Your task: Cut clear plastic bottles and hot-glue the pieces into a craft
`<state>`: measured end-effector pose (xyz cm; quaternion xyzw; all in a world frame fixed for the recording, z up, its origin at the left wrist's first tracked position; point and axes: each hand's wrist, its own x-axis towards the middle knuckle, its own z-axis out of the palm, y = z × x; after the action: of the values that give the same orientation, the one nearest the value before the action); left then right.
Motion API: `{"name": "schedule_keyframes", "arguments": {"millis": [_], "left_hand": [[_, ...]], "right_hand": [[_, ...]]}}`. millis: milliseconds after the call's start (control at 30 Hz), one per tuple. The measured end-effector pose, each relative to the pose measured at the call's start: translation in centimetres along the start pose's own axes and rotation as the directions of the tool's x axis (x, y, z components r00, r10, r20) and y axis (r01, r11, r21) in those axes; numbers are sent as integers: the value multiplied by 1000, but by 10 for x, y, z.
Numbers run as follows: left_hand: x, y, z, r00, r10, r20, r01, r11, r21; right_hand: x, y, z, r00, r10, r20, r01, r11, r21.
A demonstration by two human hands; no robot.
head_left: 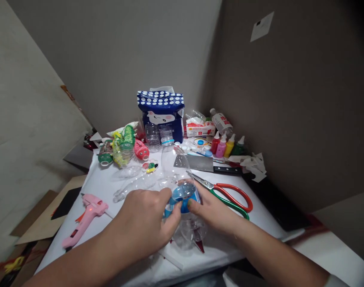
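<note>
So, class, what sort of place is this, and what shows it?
Probably a craft table indoors: it holds a pink glue gun, scissors with red and green handles, and coloured squeeze bottles.

You have two hands (147,213) near, one glue gun (90,210) left, one cleaver (199,163) right, four paint bottles (220,148) far right, one blue bag (160,109) far.

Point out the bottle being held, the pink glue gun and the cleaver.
Bottle (184,193): head view, on its blue label.
Pink glue gun (87,216): head view, on the upper handle.
Cleaver (201,163): head view, on the blade.
</note>
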<state>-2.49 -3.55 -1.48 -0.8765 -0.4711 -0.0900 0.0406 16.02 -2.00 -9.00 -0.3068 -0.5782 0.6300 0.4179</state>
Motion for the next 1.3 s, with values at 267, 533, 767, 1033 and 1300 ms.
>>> {"name": "schedule_keyframes", "arguments": {"millis": [267, 533, 767, 1033, 1300], "left_hand": [[-11, -2, -3, 980, 82, 181, -66, 994, -91], [-2, -10, 8, 922, 378, -88, -373, 925, 69], [6, -12, 11, 822, 505, -264, -497, 862, 102], [13, -12, 16, 709, 606, -361, -560, 795, 232], [16, -13, 21, 642, 674, -366, -561, 738, 376]], "right_hand": [[-1, -1, 2, 998, 62, 31, -61, 997, -39], [2, 0, 8, 989, -45, -141, 28, 993, -117], [2, 3, 6, 983, -54, -175, 53, 999, -15], [3, 2, 10, 979, 76, -188, 0, 928, 373], [4, -2, 19, 931, 182, -316, 17, 844, 536]]}}
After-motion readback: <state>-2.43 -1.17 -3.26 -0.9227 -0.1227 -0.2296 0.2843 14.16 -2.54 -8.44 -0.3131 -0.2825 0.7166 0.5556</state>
